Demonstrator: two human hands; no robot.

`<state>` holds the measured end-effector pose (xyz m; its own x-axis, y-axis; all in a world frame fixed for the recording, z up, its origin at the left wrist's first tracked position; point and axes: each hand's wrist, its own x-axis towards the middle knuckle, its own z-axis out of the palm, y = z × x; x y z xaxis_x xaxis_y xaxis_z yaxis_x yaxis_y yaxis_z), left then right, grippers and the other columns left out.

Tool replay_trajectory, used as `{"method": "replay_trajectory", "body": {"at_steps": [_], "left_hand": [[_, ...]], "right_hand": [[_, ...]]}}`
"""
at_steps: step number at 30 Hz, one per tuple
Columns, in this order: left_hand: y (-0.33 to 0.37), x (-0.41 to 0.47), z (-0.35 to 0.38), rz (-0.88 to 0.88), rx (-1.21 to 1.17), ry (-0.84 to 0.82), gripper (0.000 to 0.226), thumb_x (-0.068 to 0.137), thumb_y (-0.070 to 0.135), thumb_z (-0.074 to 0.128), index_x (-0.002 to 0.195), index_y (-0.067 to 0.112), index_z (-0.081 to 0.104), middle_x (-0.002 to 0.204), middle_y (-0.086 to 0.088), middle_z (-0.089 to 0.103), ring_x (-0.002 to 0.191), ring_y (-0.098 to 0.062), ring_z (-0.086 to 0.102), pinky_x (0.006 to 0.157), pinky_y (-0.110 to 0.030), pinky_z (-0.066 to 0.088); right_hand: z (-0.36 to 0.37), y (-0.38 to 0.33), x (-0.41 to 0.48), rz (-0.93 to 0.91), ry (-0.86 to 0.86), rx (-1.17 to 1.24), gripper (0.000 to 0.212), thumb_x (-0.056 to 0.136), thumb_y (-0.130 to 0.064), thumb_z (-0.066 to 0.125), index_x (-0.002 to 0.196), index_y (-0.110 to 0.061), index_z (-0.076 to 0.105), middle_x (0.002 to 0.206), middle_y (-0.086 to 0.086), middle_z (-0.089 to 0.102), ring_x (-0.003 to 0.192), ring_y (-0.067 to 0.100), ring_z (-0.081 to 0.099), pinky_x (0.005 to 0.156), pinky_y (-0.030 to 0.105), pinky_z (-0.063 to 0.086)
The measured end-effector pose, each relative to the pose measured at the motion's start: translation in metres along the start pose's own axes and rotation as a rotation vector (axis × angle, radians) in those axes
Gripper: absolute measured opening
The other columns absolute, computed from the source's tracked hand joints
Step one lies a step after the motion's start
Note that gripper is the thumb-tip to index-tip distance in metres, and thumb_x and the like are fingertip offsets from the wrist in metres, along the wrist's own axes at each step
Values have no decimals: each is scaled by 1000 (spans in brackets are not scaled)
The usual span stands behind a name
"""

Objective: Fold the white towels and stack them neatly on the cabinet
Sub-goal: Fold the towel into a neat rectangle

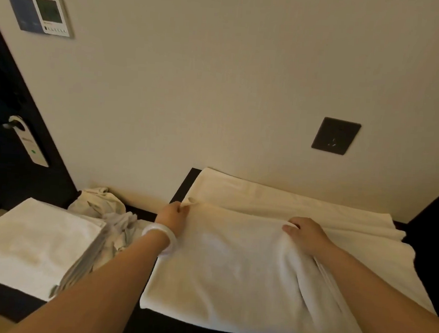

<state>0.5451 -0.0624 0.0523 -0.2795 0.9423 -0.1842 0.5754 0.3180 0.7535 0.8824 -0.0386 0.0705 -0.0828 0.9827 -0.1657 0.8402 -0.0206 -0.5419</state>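
Observation:
A large white towel [232, 266] lies spread on the dark cabinet top [186, 184] against the wall, its near half doubled over toward the far half. My left hand [173, 215] pinches the left corner of the folded edge. My right hand [304, 233] grips the same edge further right, fingers curled over the cloth. To the left, a stack of folded white towels [33, 244] sits on a lower dark surface. Behind the stack lies a crumpled heap of unfolded towels [101, 205].
A dark wall socket [336, 136] sits above the cabinet. On the left stands a dark door [2, 177] with a hanger sign [28, 141] on its handle, and a thermostat panel [49, 14] is on the wall. A dark panel [435, 215] borders the cabinet's right.

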Motion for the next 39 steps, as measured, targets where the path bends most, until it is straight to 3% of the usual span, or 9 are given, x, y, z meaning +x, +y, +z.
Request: {"method": "replay_trajectory", "body": {"at_steps": [4, 9, 16, 19, 21, 24, 29, 33, 39], "left_hand": [[-14, 21, 33, 28, 261, 15, 22, 105, 31, 36, 88, 18, 42, 79, 2, 50, 74, -21, 53, 68, -33, 38], [-30, -10, 42, 158, 370, 73, 9, 102, 37, 37, 99, 29, 37, 95, 8, 46, 81, -13, 53, 73, -28, 43], [-68, -96, 9, 145, 311, 0, 18, 103, 42, 33, 91, 33, 43, 91, 12, 53, 78, -3, 55, 73, -26, 49], [-66, -110, -6, 156, 253, -49, 21, 103, 38, 38, 85, 30, 44, 84, 8, 55, 74, -5, 54, 66, -22, 43], [-55, -110, -18, 176, 187, -92, 22, 104, 33, 40, 85, 23, 48, 81, 2, 57, 73, -10, 55, 67, -24, 44], [-26, -102, -41, 240, 117, -29, 16, 102, 33, 46, 88, 30, 55, 77, 6, 61, 78, -4, 58, 67, -17, 44], [26, -28, -64, 309, 89, 156, 24, 101, 34, 49, 80, 24, 54, 69, 5, 59, 65, -6, 54, 57, -15, 35], [17, 36, -27, 141, 168, 19, 20, 104, 31, 44, 91, 20, 55, 82, 4, 58, 78, -18, 55, 72, -28, 42], [-6, 69, 4, -47, 218, -20, 27, 104, 41, 40, 111, 21, 56, 89, 4, 58, 80, -13, 55, 75, -27, 42]], "right_hand": [[40, 32, 12, -23, 98, -258, 36, 104, -38, 39, 137, -28, 50, 141, -4, 42, 114, 23, 57, 88, 34, 46], [69, 40, -27, -22, 196, -302, 42, 103, -42, 32, 144, -39, 39, 154, -12, 28, 122, 15, 55, 87, 33, 47], [80, 23, -135, -21, 34, -303, 48, 103, -47, 28, 150, -48, 21, 161, -17, 7, 131, 3, 46, 97, 24, 43], [57, 12, -152, -4, -31, -184, 35, 103, -40, 41, 138, -43, 46, 156, -14, 27, 130, 0, 46, 98, 14, 35], [21, -4, -156, 11, -57, -59, 13, 98, -36, 56, 106, -44, 63, 124, -19, 62, 109, -1, 59, 85, 6, 39], [-51, -38, -149, 46, -146, -57, 14, 92, -43, 62, 81, -51, 66, 82, -24, 70, 80, -8, 62, 68, 7, 43], [-121, -82, -57, -122, -66, -33, 10, 90, -40, 63, 84, -39, 72, 82, -19, 71, 78, -4, 63, 65, 19, 41], [-59, -55, 42, -6, -237, -150, 15, 95, -29, 62, 92, -17, 71, 92, 2, 68, 89, 16, 64, 73, 27, 46], [13, 0, 75, 97, -161, -45, 15, 94, -39, 61, 85, -26, 62, 87, -5, 63, 80, 10, 60, 61, 19, 40]]}}
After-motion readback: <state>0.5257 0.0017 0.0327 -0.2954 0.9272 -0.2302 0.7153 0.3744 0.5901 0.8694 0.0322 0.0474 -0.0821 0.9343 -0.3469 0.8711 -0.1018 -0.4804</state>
